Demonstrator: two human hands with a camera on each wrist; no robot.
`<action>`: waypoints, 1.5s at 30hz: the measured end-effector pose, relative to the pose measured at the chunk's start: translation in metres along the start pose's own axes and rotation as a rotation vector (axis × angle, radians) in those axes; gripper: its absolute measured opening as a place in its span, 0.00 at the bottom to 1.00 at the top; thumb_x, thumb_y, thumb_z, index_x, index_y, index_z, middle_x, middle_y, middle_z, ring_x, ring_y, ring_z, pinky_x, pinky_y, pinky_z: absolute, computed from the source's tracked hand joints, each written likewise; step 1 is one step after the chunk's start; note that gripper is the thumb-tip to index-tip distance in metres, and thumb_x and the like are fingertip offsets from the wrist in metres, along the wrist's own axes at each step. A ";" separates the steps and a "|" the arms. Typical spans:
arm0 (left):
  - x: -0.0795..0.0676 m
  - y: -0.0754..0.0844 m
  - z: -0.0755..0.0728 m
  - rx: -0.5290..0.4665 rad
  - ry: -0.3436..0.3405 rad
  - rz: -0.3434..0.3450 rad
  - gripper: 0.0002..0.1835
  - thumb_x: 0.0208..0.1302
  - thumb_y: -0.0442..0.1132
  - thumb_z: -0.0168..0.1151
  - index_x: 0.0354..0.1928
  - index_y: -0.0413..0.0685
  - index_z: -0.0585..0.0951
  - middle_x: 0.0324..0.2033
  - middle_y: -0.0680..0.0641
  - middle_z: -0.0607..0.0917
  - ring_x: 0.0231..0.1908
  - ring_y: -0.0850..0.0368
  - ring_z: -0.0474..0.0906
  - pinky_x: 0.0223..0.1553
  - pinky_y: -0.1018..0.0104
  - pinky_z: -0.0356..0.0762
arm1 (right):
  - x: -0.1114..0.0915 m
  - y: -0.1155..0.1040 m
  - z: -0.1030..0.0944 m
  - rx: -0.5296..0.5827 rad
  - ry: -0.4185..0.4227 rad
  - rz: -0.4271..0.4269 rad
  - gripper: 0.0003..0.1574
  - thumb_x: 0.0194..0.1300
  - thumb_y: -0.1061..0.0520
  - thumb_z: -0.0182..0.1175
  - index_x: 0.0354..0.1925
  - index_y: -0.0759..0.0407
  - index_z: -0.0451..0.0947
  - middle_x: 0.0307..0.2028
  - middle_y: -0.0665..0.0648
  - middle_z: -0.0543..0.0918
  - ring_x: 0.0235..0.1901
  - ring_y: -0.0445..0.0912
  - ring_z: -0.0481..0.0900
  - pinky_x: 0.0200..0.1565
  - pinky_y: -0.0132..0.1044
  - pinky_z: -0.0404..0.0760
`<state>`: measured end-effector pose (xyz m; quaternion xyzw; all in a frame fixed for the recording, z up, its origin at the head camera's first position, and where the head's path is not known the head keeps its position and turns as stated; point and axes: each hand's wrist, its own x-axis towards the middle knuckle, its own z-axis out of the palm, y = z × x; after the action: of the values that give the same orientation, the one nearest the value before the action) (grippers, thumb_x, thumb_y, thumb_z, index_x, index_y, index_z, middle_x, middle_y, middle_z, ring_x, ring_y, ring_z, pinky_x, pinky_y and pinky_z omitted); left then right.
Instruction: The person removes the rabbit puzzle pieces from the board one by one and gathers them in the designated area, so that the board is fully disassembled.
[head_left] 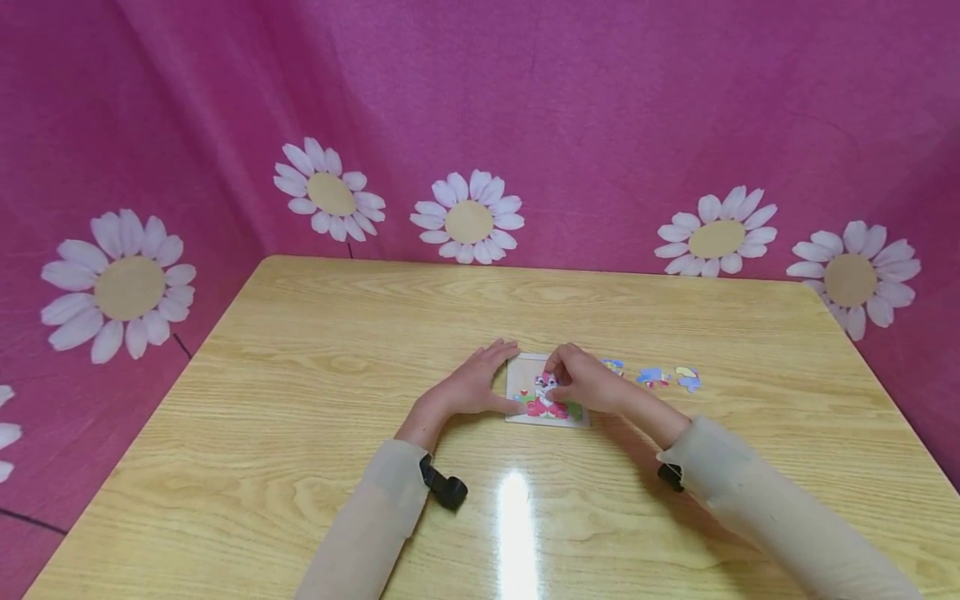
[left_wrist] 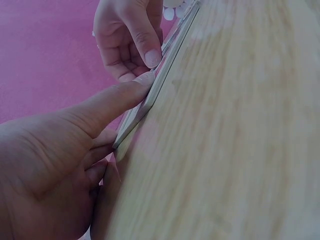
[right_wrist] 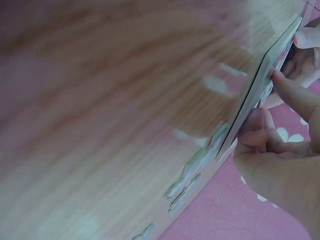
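A jigsaw puzzle board (head_left: 549, 422) with a pale frame lies flat on the table, showing part of a pink-and-white cartoon animal. My left hand (head_left: 471, 385) steadies its left side, the fingers stretched to the far left corner and the thumb resting on the near left part. Over the board's right half, my right hand (head_left: 588, 382) has thumb and index finger around a puzzle piece (head_left: 547, 382) bearing the animal's face. How firmly it pinches the piece is hard to see. In the right wrist view the right thumb touches the board (right_wrist: 255, 92) and the index finger is bent.
Several loose puzzle pieces (head_left: 654, 377) in blue, yellow and red lie to the right of the board, behind the right forearm. The wood-grain table (head_left: 337, 333) ends at a pink curtain (head_left: 585, 125) with white daisies.
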<state>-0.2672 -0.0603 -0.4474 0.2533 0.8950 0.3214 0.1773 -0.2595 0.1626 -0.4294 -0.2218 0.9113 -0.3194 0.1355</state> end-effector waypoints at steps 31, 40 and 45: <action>0.001 -0.002 0.001 0.009 0.002 0.019 0.49 0.56 0.50 0.72 0.75 0.46 0.58 0.77 0.48 0.54 0.79 0.53 0.39 0.80 0.57 0.36 | -0.015 -0.002 0.003 0.040 0.236 -0.074 0.12 0.61 0.73 0.61 0.43 0.68 0.73 0.39 0.64 0.81 0.38 0.52 0.82 0.40 0.38 0.84; -0.001 -0.002 0.001 0.003 0.011 0.037 0.49 0.55 0.49 0.73 0.74 0.43 0.59 0.77 0.46 0.55 0.79 0.51 0.41 0.80 0.56 0.37 | -0.035 0.018 -0.012 0.093 0.261 -0.019 0.12 0.61 0.72 0.61 0.44 0.67 0.72 0.37 0.63 0.78 0.34 0.45 0.79 0.31 0.26 0.76; 0.000 -0.002 0.001 0.012 0.012 0.036 0.49 0.55 0.50 0.73 0.74 0.44 0.59 0.77 0.47 0.56 0.79 0.52 0.41 0.80 0.57 0.37 | -0.051 0.031 -0.020 0.134 0.273 0.003 0.12 0.62 0.72 0.60 0.44 0.67 0.72 0.40 0.65 0.78 0.33 0.42 0.79 0.27 0.27 0.78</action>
<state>-0.2674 -0.0612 -0.4498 0.2685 0.8934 0.3205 0.1646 -0.2326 0.2196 -0.4287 -0.1654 0.8981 -0.4067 0.0251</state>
